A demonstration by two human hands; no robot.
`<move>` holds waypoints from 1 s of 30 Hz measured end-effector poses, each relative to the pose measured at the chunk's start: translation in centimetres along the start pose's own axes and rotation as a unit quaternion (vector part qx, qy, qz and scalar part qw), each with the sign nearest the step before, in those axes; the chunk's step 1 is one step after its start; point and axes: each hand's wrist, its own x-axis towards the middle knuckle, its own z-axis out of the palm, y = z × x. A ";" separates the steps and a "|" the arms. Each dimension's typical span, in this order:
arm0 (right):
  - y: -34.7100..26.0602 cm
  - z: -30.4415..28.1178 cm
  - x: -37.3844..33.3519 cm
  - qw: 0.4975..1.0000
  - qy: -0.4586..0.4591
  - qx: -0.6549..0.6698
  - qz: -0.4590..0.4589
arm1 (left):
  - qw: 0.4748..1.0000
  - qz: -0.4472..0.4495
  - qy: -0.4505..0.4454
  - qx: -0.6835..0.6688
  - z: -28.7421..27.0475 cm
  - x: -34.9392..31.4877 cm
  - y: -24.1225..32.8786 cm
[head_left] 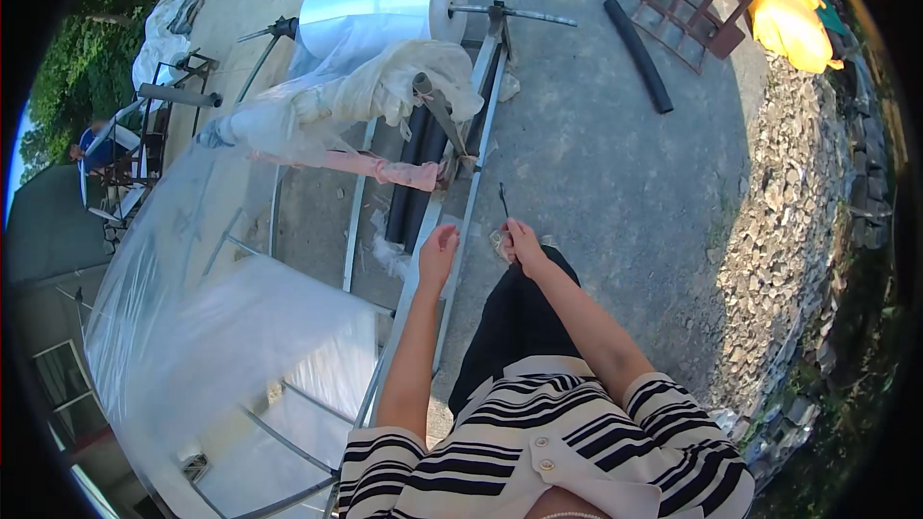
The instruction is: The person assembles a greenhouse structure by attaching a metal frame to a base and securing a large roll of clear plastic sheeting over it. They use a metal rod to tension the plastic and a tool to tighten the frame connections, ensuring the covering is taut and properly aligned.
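Note:
My right hand (522, 244) is closed around the lower end of a slim dark tool with a small forked tip (503, 198), which points away from me. Its exact kind is too small to tell. Beside the metal frame's long rail (409, 300), my left hand (438, 250) has its fingers curled in, and I see nothing in them. On the frame's far end lies a large roll of clear plastic film (370, 8) on a metal rod (524, 14). Bunched film (385, 86) hangs nearer, above a pink-wrapped bar (385, 170).
A sheet of film (221, 327) spreads over the frame at left. Dark tubes (413, 173) lie beneath it. A black pipe (638, 56) and a brown metal rack (702, 0) are at far right, beside rubble (779, 231). Another person (96, 148) is far left.

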 end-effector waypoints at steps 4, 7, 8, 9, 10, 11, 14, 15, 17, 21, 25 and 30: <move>0.0 1.7 6.3 0.994 0.027 0.063 0.088 | 0.996 -0.003 0.020 0.084 1.5 10.2 1.2; -0.7 3.5 10.0 0.991 0.050 0.092 0.088 | 0.990 0.082 0.102 0.052 1.7 16.3 2.2; -0.5 3.3 11.3 0.989 0.054 0.101 0.095 | 0.990 0.081 0.104 0.049 2.0 16.8 3.3; -0.8 3.2 12.8 0.988 0.055 0.108 0.099 | 0.989 0.085 0.110 0.044 2.3 17.8 5.2; -0.7 3.1 13.9 0.987 0.053 0.112 0.105 | 0.988 0.086 0.119 0.040 2.4 18.2 6.7; -0.6 3.1 14.4 0.985 0.057 0.126 0.102 | 0.990 0.084 0.085 0.069 1.7 18.0 7.3; -0.8 3.5 15.4 0.982 0.067 0.144 0.104 | 0.946 0.237 0.074 0.207 -1.4 16.1 10.1; -0.8 3.8 15.5 0.981 0.075 0.136 0.113 | 0.872 0.384 0.123 0.278 -2.1 15.7 11.9; -1.2 3.7 16.5 0.984 0.075 0.122 0.109 | 0.808 0.459 0.176 0.324 -3.5 16.0 16.8; -0.7 4.3 17.3 0.984 0.077 0.129 0.101 | 0.758 0.469 0.026 0.452 -5.3 20.8 24.2; -0.4 5.2 17.5 0.976 0.106 0.161 0.103 | 0.774 0.414 -0.114 0.465 -5.6 23.1 23.9; 1.1 6.3 18.2 0.970 0.164 0.168 0.057 | 0.794 0.387 -0.139 0.448 -4.8 24.2 23.7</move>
